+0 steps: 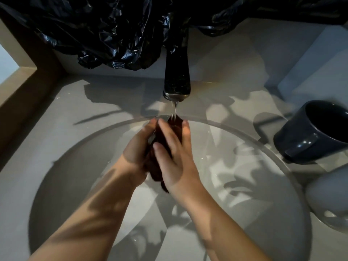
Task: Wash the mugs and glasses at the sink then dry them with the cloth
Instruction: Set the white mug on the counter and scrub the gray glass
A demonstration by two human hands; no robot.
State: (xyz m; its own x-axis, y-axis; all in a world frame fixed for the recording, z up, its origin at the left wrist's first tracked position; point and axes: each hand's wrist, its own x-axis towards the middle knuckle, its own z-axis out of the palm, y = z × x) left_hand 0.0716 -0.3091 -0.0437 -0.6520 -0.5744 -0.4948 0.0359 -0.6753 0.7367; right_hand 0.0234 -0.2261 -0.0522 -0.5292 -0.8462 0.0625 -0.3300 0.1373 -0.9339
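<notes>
No readable text, label, brand, number or sign shows on anything here.

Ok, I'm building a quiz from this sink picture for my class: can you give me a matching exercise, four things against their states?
Things:
1 tap
2 cloth
3 dark mug
4 plastic bag

States:
A lying on its side at the right
B running water
C crumpled above the tap
D held between left hand and right hand

Pairs: 1-B, 2-D, 3-A, 4-C
</notes>
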